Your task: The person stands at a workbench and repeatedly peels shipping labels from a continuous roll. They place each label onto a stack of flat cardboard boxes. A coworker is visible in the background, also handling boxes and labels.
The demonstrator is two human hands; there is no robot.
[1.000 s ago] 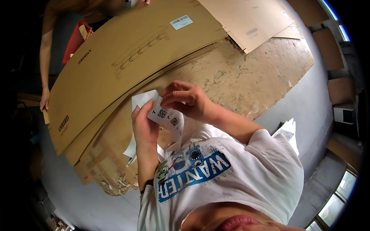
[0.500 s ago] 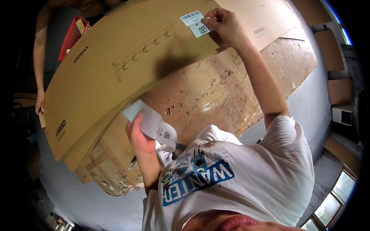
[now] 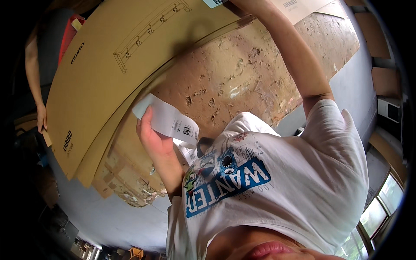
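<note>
My left hand [image 3: 155,138] pinches a curling strip of white labels [image 3: 167,119] between thumb and fingers. The strip bears small black print and a square code, and its tail hangs by my shirt. At the top edge, my right hand [image 3: 250,5] is partly cut off, its fingers largely out of the picture. It is beside a white label [image 3: 213,2] on the big brown cardboard sheet [image 3: 99,93]. A line drawing of a shelf with several hooks [image 3: 151,28] is printed on that sheet.
More cardboard sheets [image 3: 93,162] lie beneath the top one, on a worn, scuffed table surface [image 3: 216,95]. Another person's hand [image 3: 41,119] rests at the sheet's left edge. A red basket [image 3: 67,37] stands beyond; cardboard boxes [image 3: 385,82] line the right.
The view has shifted, so the sheet, the label and my right hand sit higher, the label and hand now partly cut off. My left hand still holds the label strip.
</note>
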